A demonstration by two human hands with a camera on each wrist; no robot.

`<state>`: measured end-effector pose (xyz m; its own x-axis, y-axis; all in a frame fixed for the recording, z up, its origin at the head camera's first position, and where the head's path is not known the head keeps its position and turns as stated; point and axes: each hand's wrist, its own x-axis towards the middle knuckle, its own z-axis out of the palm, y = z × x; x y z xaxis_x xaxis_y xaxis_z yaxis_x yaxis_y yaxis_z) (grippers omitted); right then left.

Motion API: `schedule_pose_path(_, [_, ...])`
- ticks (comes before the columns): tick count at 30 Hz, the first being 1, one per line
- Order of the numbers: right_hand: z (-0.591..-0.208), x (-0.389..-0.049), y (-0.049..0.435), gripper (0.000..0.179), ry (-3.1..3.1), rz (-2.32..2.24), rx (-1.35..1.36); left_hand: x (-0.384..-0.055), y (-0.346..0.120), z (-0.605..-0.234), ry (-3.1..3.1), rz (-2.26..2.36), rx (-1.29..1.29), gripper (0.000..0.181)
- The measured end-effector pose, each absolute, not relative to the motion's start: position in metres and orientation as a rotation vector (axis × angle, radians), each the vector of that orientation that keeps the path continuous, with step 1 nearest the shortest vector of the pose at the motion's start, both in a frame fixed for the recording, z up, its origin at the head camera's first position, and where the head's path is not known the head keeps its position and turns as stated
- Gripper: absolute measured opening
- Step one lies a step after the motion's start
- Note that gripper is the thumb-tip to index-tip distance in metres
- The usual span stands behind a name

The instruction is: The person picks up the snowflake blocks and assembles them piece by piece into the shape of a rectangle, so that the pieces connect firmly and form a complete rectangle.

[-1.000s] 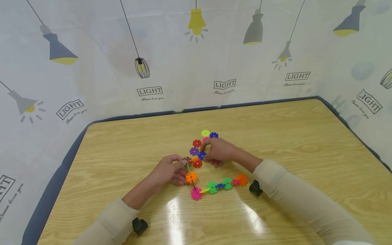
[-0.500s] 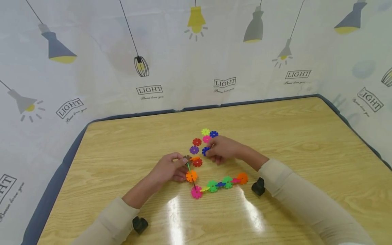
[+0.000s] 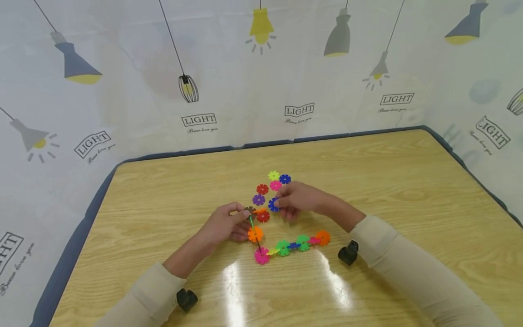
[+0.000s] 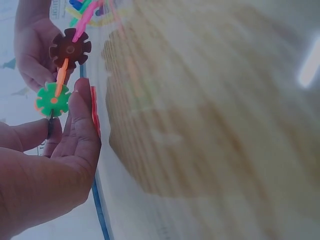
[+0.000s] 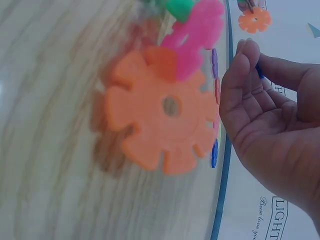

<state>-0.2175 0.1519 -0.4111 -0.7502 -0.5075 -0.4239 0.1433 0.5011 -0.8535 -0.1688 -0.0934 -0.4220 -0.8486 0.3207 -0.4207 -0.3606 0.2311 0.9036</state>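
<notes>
My left hand pinches a brown notched disc between thumb and fingers. That disc ends an L-shaped chain of interlocked discs; a green disc follows it, then an orange disc and another brown disc, down to the pink corner disc. An orange disc, seen edge-on, meets the pinched brown one. My right hand pinches a blue disc by its edge; in the right wrist view only a sliver of it shows. Near both hands lies a red disc.
Loose discs lie behind the hands: purple, red, pink, yellow and blue. The chain's other arm runs right to an orange end disc. A lamp-printed curtain surrounds the wooden table.
My right hand has drawn the blue disc slightly right, away from the left hand, uncovering the loose pink disc. My left hand has stayed at the chain's end.
</notes>
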Motion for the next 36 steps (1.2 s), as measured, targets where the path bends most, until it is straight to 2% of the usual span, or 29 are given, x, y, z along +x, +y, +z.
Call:
schedule_pose_path(14, [-0.408, -0.211, 0.145, 0.018, 2.020, -1.354, -0.334, -0.169, -0.092, -0.422, 1.955, 1.694, -0.055, 0.017])
schedule_pose_path(23, [-0.405, -0.206, 0.140, 0.017, 1.984, -1.424, -0.300, -0.168, -0.088, -0.420, 1.974, 1.742, -0.100, 0.012])
schedule_pose_path(36, [-0.407, -0.205, 0.139, 0.018, 1.921, -1.493, -0.250, -0.169, -0.082, -0.417, 2.018, 1.693, -0.097, 0.016])
